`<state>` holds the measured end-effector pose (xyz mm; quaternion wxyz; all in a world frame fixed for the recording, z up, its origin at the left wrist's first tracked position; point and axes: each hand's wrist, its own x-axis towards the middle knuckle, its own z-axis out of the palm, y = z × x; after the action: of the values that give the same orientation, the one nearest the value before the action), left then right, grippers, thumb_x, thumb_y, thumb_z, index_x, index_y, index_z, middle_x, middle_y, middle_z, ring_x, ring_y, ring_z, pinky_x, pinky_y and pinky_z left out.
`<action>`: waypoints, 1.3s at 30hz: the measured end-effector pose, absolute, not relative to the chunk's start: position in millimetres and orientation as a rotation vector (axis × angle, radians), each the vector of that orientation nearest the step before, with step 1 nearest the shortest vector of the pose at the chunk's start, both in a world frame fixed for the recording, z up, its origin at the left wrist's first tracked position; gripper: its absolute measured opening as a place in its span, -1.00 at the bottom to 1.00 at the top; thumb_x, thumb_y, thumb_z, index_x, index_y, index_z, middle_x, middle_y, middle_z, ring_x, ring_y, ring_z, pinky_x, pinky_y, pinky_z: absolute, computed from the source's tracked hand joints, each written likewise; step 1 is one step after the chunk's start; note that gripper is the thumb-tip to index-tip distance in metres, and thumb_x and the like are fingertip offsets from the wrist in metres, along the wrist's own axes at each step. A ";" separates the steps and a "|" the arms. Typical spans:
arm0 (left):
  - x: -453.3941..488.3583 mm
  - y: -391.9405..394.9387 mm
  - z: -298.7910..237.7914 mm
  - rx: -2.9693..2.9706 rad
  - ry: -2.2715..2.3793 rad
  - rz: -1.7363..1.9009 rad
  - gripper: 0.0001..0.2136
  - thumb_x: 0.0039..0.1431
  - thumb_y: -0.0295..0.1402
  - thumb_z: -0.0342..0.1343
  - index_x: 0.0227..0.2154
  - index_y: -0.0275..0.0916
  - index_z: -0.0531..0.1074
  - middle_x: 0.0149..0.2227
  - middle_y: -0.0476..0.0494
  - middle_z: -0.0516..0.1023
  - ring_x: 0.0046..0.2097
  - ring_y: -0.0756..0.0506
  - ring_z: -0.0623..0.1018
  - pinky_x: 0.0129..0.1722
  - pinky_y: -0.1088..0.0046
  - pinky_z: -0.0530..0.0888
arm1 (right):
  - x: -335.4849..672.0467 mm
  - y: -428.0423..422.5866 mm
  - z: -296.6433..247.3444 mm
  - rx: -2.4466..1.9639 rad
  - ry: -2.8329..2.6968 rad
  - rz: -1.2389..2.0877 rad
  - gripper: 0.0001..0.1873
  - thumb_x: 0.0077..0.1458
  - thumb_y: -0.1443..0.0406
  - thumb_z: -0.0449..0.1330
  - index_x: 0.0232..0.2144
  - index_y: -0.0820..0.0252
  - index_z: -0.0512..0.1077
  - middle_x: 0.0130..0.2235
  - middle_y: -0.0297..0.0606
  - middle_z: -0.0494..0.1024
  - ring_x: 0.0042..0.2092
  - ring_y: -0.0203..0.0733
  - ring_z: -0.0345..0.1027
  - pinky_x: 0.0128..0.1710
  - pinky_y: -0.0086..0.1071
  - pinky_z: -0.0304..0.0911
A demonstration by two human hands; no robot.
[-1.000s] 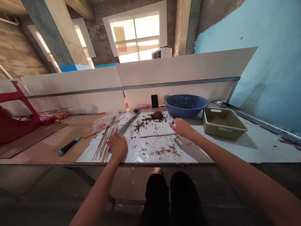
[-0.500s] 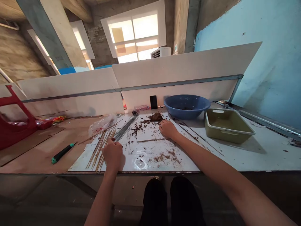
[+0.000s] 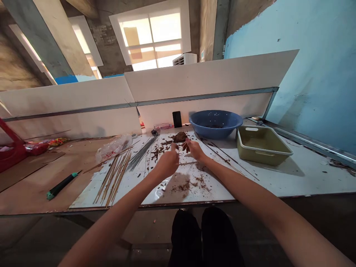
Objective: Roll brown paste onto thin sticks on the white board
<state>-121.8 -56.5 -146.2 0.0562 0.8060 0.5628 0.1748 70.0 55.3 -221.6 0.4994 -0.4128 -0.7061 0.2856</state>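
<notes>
- Left hand: fingers bunched and raised at the tips, over the middle of the white board; whether anything is pinched cannot be told.
- Right hand: partly curled, fingers pointing at 10 o'clock, with dark brown bits at their tips; a firm grip cannot be confirmed.
- The two hands are near each other, not touching.
- Brown paste lump: on the board at 12 o'clock from the hands, just beyond the right fingertips.
- Brown crumbs: scattered on the board at 6 o'clock from the hands.
- Thin wooden stick: lying just below the right hand.
- Bamboo skewers: loose bunch at 8 o'clock from the left hand.
- Thin metal rods: fanned at 10 o'clock from the left hand.
- Blue plastic basin: at 1 o'clock from the right hand.
- Olive plastic tray: at 2 o'clock, beside the basin.
- Black phone: upright against the white partition, left of the basin.
- Green-handled knife: on the brown cardboard, at 9 o'clock.
</notes>
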 end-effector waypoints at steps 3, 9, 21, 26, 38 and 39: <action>-106.4 -16.8 -162.2 2.704 1.531 0.324 -0.58 0.52 -0.44 -0.05 0.35 -0.40 0.31 -0.30 -0.31 0.69 -0.23 -0.32 0.71 -0.05 0.15 0.55 | 67.0 58.9 -221.4 -0.934 -1.538 0.763 -0.14 0.34 -0.50 -0.08 -0.46 0.05 0.45 -0.45 -0.21 0.59 -0.42 -0.12 0.44 -0.35 -0.27 0.37; -127.8 47.3 -186.7 2.724 1.892 0.789 -0.56 0.53 -0.43 -0.07 0.38 -0.36 0.37 0.24 -0.53 0.61 0.30 -0.41 0.56 0.34 0.03 0.43 | 79.8 70.8 -213.9 -0.931 -1.307 0.652 -0.17 0.39 -0.49 -0.26 -0.37 -0.03 0.32 -0.45 -0.21 0.58 -0.40 -0.07 0.48 -0.29 -0.22 0.46; -173.7 78.9 -213.7 2.545 2.162 0.631 -0.52 0.50 -0.43 -0.07 0.38 -0.36 0.42 0.33 -0.51 0.54 0.37 -0.42 0.44 0.37 0.06 0.37 | 118.6 75.6 -224.4 -1.209 -1.758 -0.001 -0.41 0.67 -0.01 -0.27 -0.03 0.14 0.46 -0.05 0.07 0.70 0.00 0.08 0.60 0.04 -0.22 0.34; -146.0 99.9 -200.6 2.623 2.070 0.479 -0.62 0.52 -0.39 -0.06 0.24 -0.32 0.51 0.21 -0.52 0.59 0.29 -0.42 0.47 0.29 0.05 0.39 | 114.1 77.1 -227.6 -1.437 -1.810 -0.066 -0.40 0.70 0.06 -0.29 -0.02 0.18 0.48 -0.12 0.04 0.73 -0.08 0.05 0.62 -0.13 -0.30 0.25; -112.3 158.2 -200.1 2.692 1.996 0.284 -0.45 0.65 0.00 -0.08 0.30 -0.39 0.48 0.30 -0.63 0.55 0.42 -0.47 0.36 0.32 0.10 0.35 | 111.9 74.6 -224.8 -1.542 -1.820 -0.118 -0.44 0.73 0.08 -0.25 -0.01 0.18 0.48 -0.12 -0.02 0.76 -0.14 -0.03 0.63 -0.22 -0.34 0.12; -113.8 159.1 -200.3 2.704 1.988 0.274 -0.46 0.64 -0.01 -0.07 0.30 -0.37 0.48 0.30 -0.62 0.55 0.42 -0.46 0.37 0.32 0.11 0.35 | 111.7 74.5 -224.7 -1.549 -1.819 -0.122 -0.43 0.73 0.08 -0.26 -0.01 0.18 0.48 -0.13 -0.02 0.76 -0.15 -0.02 0.63 -0.23 -0.33 0.12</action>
<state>-113.8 159.1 -200.3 -0.1125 0.7980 0.5866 0.0809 111.7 74.5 -224.7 0.3659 -0.6028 -0.7075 -0.0475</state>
